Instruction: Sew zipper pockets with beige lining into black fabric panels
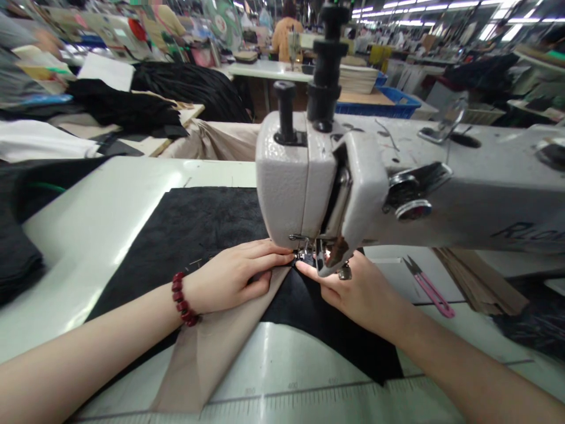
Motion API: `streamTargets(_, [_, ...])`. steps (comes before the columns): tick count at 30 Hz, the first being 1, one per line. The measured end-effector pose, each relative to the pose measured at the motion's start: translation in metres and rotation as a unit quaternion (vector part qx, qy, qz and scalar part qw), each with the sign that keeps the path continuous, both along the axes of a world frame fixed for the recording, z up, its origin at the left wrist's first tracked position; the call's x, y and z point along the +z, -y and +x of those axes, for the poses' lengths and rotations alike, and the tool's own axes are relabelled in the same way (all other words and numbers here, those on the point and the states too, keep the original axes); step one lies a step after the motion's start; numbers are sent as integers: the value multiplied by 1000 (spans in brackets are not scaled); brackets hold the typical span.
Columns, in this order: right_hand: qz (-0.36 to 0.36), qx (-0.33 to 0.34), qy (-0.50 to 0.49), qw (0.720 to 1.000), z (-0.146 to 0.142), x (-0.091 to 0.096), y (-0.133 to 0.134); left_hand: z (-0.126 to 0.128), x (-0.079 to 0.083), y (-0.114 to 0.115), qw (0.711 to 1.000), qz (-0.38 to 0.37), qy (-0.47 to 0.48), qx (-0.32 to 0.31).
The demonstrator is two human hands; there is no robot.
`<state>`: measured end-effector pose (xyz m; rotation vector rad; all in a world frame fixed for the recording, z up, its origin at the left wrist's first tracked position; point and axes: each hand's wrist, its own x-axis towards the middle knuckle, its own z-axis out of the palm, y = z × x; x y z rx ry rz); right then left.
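Observation:
A white sewing machine [309, 176] stands on a pale table [88, 224]. Black fabric [194, 224] lies flat under its presser foot [311, 254], with a beige strip [212, 347] laid over it and running toward me. My left hand [233, 274], a dark red bead bracelet on its wrist, lies flat on the beige strip, fingers stretched out toward the foot. My right hand [353, 291] presses the black fabric just right of the foot, index finger pointing at the needle area.
Pink thread snips [430, 288] lie on the table right of the machine, beside a stack of brown pieces [481, 282]. Dark fabric piles [17, 247] sit at the left. A ruler scale [291, 386] marks the table's near edge. Other workstations fill the background.

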<state>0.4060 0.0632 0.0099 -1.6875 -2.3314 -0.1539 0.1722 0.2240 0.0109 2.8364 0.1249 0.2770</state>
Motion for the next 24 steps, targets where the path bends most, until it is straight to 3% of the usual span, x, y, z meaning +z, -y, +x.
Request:
streamTargets(11, [2, 0, 1, 1000, 2, 4, 3, 1, 0, 1, 1000, 13, 5, 1])
streamTargets(24, [16, -19, -55, 998, 8, -8, -3, 5, 5, 2, 1000, 24, 9, 14])
